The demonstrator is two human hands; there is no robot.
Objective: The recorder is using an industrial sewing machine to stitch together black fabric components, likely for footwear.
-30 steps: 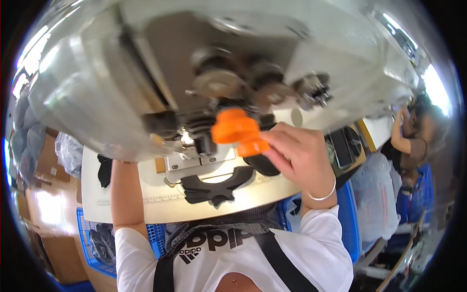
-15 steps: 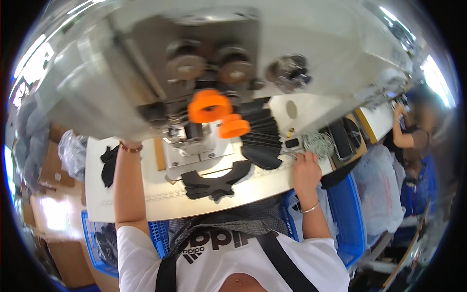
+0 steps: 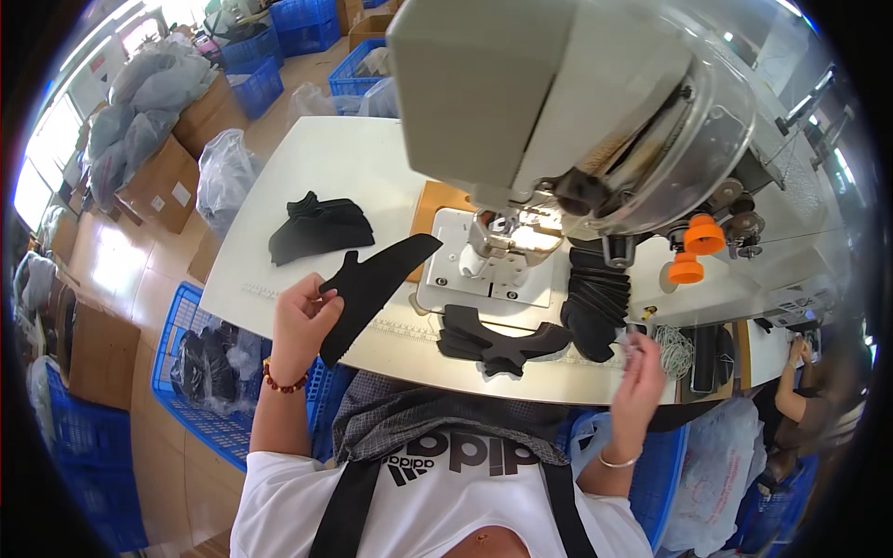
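Observation:
My left hand (image 3: 310, 321) pinches a curved black fabric piece (image 3: 377, 286), held up off the table left of the sewing machine's needle area (image 3: 512, 244). My right hand (image 3: 639, 374) is at the table's front edge, fingers closed and slightly blurred; a pale, shiny bit shows at the fingertips, too unclear to name. Between my hands lie several black cut pieces (image 3: 502, 342), stacked in a curved shape. A fanned row of black pieces (image 3: 595, 302) sits right of the needle plate. At the table's left rests another black stack (image 3: 321, 228).
The sewing machine's head (image 3: 474, 84) overhangs the table (image 3: 251, 279). Orange knobs (image 3: 704, 234) sit on its right. A pale cord bundle (image 3: 673, 352) lies beyond my right hand. Blue baskets (image 3: 200, 409) stand below the table. Another person (image 3: 795, 400) works at far right.
My view has swung left. My left hand has come out from behind the machine and now holds a black fabric piece. My right hand has lifted slightly off the table with its fingers closed.

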